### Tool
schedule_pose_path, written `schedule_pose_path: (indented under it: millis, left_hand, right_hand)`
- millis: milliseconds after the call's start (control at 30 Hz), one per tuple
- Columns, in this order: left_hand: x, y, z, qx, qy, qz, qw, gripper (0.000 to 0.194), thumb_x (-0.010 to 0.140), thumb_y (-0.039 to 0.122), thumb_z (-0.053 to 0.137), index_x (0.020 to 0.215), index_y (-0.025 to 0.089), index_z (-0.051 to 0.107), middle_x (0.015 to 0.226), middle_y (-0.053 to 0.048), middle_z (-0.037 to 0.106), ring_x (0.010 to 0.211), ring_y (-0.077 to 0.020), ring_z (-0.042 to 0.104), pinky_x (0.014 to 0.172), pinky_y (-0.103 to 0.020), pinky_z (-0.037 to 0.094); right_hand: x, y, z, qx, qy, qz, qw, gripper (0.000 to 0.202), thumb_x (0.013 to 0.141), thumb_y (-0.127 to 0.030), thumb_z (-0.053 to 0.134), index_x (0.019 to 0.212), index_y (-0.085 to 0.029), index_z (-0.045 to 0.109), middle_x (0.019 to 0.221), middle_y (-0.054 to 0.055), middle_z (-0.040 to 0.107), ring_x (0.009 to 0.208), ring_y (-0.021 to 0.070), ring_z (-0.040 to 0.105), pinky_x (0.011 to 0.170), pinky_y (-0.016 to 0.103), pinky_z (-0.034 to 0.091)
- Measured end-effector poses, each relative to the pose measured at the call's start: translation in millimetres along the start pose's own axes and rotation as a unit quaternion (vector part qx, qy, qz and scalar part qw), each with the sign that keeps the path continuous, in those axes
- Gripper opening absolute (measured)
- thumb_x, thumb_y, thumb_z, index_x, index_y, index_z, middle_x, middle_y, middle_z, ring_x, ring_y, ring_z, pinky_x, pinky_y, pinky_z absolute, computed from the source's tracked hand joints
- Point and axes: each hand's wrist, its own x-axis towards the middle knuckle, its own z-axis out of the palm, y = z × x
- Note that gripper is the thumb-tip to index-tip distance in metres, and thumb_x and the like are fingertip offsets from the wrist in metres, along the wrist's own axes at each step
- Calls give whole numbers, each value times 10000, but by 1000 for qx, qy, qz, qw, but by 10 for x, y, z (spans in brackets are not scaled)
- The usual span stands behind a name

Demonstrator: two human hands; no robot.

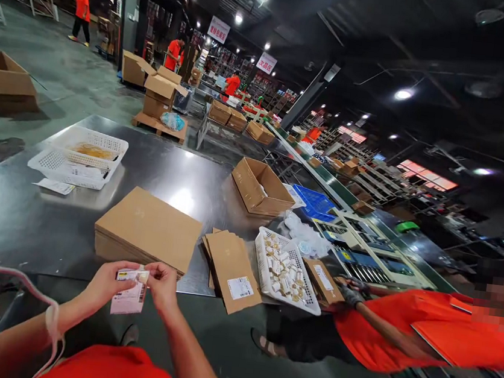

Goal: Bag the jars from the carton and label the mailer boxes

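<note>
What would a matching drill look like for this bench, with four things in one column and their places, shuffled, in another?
Things:
1. small label
2. stack of flat cardboard
3. white basket of small items
4. open cardboard box

Places:
A. far side of the metal table, near the blue crate
B. by the co-worker's gloved hand
C. pinched between the left hand and the right hand
D. on the table just beyond both hands

Pairs: 1-C, 2-D, 3-B, 4-A
</note>
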Motion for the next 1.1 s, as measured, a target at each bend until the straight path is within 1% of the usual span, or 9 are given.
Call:
schedule_pose_path:
  millis: [267, 367, 433, 600, 700, 800, 933, 1033, 1100]
  left_hand:
    - [137, 228, 51, 41, -13, -22, 999, 720, 517, 418, 947, 1159, 109, 842, 1069, -145, 875, 966, -340, 787, 915, -426, 619]
    - [245, 158, 34, 35, -51, -65, 996, 703, 583, 390, 963, 1199, 83, 823, 1142, -160, 868, 1021, -318, 789, 967, -419, 623]
    - [313, 91, 12, 31, -104, -110, 988, 607, 569, 366, 982, 1087, 82, 842, 1093, -172, 869, 1028, -333, 799, 1004, -434, 631]
    - [434, 76, 32, 7, -202, -203, 958, 560, 533, 390, 1040, 976, 90, 876, 1097, -223, 871, 1081, -421, 828, 1026, -489, 658]
    - [496, 104, 143, -35, -199, -226, 953, 536, 645, 360, 1011, 1039, 36, 845, 1117, -232, 864, 1125, -417, 827, 1014, -453, 652]
    - [540, -27, 191, -49, -202, -221, 953, 581, 644, 394, 1029, 1071, 52, 835, 1163, -250, 855, 1189, -429, 814, 1050, -462, 650]
    - [573, -412, -92, 38, -285, -209, 935, 784, 523, 659, 1055, 1066, 132, 851, 1214, -235, 851, 1320, -454, 766, 1165, -504, 607]
    - [607, -566, -445, 118, -352, -187, 910, 914, 338, 710, 1069, 1054, 177, 869, 1216, -184, 863, 1337, -474, 742, 1199, -513, 577]
    - [627, -524, -601, 157, -369, -112, 909, 879, 468, 768, 1029, 1116, 190, 890, 1293, -156, 854, 1361, -449, 726, 1220, -473, 554]
  right_hand:
    - [-201, -88, -68, -190, 95, -79, 974, 106, 826, -307, 845, 783, -213, 823, 773, 34, 788, 742, 218, 703, 758, 345, 599]
    - [-284, -202, -135, -332, 83, -122, 932, 122, 987, -276, 756, 925, -203, 831, 1099, 90, 840, 1051, 254, 774, 946, 354, 616]
    - [-210, -338, -256, -401, 93, -149, 899, 155, 1054, -251, 682, 1022, -195, 823, 1362, 122, 781, 1289, 265, 726, 1069, 354, 589]
    - [622, -789, -666, -427, 185, -127, 876, 91, 1017, -163, 681, 976, -172, 761, 1320, 117, 741, 1270, 254, 685, 1109, 354, 546]
    - [1195, -982, -775, -455, 184, -93, 866, 55, 987, -146, 726, 940, -151, 754, 1260, 113, 751, 1221, 236, 679, 1121, 337, 507]
    - [1461, -1035, -773, -499, 163, -35, 850, 69, 1012, -172, 731, 977, -138, 780, 1297, 132, 754, 1279, 258, 659, 1125, 345, 497]
    - [1423, -1009, -723, -547, 158, 5, 822, 336, 1053, -162, 666, 1372, -151, 770, 1537, 183, 679, 1456, 321, 588, 1199, 443, 488]
    - [1348, -965, -604, -585, 188, -44, 788, 642, 1074, -122, 602, 1712, -155, 541, 1752, 234, 521, 1652, 343, 453, 1311, 510, 419]
    - [1313, -889, -466, -605, 159, -102, 774, 668, 1106, -154, 565, 1767, -131, 473, 1831, 238, 437, 1744, 342, 343, 1371, 523, 365]
